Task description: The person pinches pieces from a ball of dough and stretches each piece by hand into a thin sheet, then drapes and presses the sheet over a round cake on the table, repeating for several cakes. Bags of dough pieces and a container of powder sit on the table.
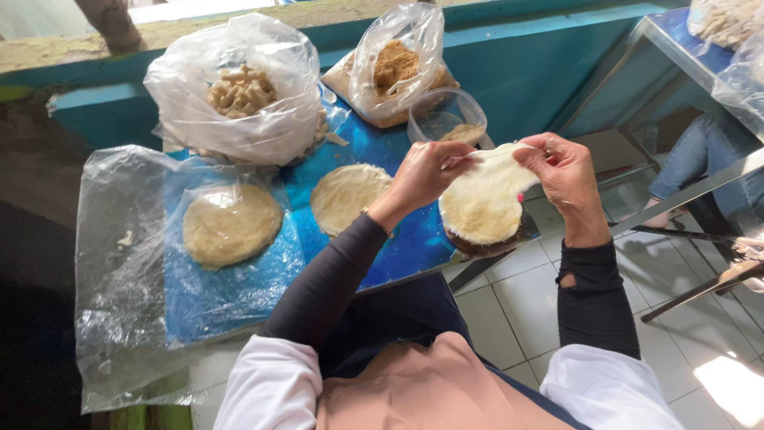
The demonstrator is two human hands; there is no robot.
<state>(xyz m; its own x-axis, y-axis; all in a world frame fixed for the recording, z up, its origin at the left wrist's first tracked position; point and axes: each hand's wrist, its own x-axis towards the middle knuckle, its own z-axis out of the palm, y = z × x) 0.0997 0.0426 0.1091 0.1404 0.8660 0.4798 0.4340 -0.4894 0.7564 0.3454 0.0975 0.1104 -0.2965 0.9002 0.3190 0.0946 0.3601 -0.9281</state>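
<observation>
The lower part of the thin dough sheet [487, 195] covers most of a dark round object [485, 243], of which only a rim shows. The left hand [426, 175] hides its own fingertips behind the sheet's edge. Cloudy plastic blurs the pale pieces in the left bag [239, 91]. A seated person's knee [704, 151] is cut off at the right edge, as is a bag [728, 20] at the top right corner.

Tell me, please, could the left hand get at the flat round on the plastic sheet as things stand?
Probably not at once: the left hand and right hand both pinch the thin wrapper. The round lies uncovered on the plastic sheet, with nothing between.
</observation>
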